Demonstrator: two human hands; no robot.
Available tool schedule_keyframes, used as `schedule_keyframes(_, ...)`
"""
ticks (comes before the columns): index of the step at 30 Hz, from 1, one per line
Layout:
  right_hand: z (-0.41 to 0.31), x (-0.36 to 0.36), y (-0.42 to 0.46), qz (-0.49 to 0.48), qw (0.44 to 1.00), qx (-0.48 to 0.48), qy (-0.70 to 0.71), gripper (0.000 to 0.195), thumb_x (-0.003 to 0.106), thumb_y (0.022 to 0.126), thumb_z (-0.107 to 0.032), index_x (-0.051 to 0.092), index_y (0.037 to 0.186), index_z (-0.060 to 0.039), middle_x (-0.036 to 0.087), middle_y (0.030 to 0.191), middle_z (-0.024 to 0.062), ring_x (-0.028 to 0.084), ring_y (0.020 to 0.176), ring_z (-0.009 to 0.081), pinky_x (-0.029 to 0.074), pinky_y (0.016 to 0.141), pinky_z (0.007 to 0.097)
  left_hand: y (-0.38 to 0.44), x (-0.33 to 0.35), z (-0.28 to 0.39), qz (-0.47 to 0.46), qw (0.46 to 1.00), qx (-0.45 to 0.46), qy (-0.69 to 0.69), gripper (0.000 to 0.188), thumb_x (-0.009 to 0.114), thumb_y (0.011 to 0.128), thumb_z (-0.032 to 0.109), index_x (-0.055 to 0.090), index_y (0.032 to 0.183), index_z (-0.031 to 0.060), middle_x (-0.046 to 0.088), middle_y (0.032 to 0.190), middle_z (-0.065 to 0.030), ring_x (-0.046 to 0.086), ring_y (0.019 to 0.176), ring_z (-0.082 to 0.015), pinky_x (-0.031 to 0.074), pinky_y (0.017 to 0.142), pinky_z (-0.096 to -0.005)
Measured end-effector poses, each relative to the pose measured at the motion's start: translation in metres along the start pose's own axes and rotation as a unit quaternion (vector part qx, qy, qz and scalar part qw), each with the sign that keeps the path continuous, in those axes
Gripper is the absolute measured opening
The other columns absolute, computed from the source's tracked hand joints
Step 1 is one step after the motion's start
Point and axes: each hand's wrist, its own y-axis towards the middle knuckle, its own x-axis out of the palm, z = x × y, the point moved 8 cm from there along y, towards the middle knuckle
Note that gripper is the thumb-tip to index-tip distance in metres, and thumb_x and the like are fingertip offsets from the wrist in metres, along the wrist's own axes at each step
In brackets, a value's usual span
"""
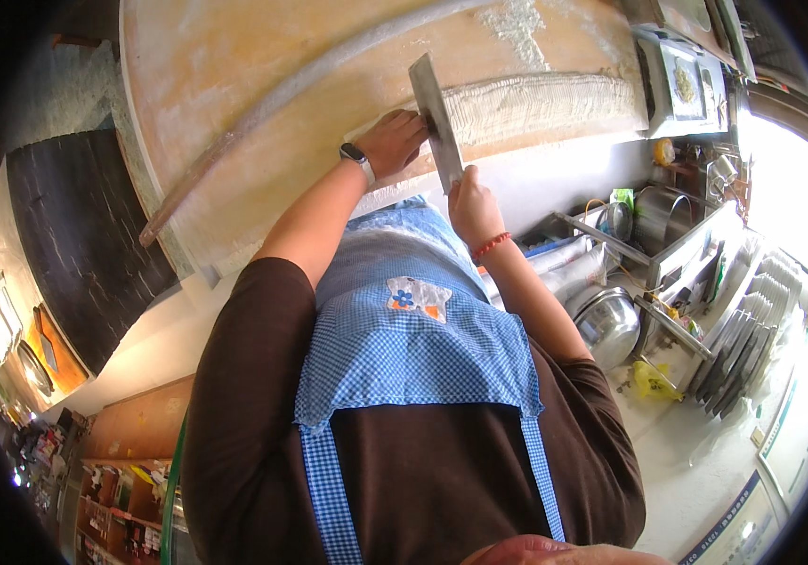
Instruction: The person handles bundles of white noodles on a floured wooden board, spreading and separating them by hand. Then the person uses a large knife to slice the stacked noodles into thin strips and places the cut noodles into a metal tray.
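Observation:
My right hand (pixel 474 208) grips the handle end of a broad steel cleaver (pixel 436 120). The blade stands across a long, floured roll of folded dough, with fine cut strips (pixel 545 106) lined up to its right. Just left of the blade, my left hand (pixel 393 141) holds the dough down, fingers curled close to the steel. The uncut dough is mostly hidden under that hand. All of this lies on a large wooden board (pixel 206 56) near its front edge. Beyond the dough, a long wooden rolling pin (pixel 263 109) lies slantwise across the board.
Loose flour (pixel 517 32) lies at the board's far side. A white scale-like box (pixel 686 85) adjoins its right end. Below right are a metal rack (pixel 686 240), a steel pot (pixel 658 212), a steel basin (pixel 605 325) and stacked trays (pixel 743 339). A dark tabletop (pixel 79 233) stands at left.

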Motion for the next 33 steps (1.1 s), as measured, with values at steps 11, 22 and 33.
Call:
schedule_keyframes(11,-0.014,-0.007,0.02,0.029,0.999,-0.013,0.023,0.025,0.039,0.097,-0.019,0.038,0.106,0.0045,0.06,0.077,0.0362,0.06,0.077,0.0521,0.049,0.068,0.0581,-0.007,-0.008,0.0,0.044,0.999,0.027,-0.007,0.028,0.065,0.073,0.003,0.063,0.101,0.0046,0.06,0.109,-0.0106,0.055,0.104,-0.031,0.048,0.09,-0.0405)
schedule_keyframes(22,-0.026,0.002,0.052,0.057,0.998,-0.009,0.04,0.021,0.04,0.095,-0.015,0.036,0.105,0.0033,0.06,0.078,0.0369,0.059,0.077,0.0534,0.047,0.069,0.0594,-0.012,-0.004,-0.007,0.013,0.999,0.016,-0.048,0.028,0.065,0.074,0.004,0.062,0.102,0.0062,0.059,0.113,-0.011,0.054,0.105,-0.0317,0.046,0.093,-0.0421)
schedule_keyframes(33,-0.03,0.017,0.051,0.059,0.998,-0.016,0.016,0.024,0.043,0.093,-0.014,0.037,0.106,0.0063,0.06,0.076,0.0354,0.06,0.076,0.0525,0.049,0.068,0.0571,-0.016,-0.004,-0.011,0.02,0.999,0.016,-0.044,0.029,0.064,0.073,0.003,0.062,0.102,0.0049,0.059,0.115,-0.0118,0.054,0.105,-0.032,0.046,0.094,-0.0421)
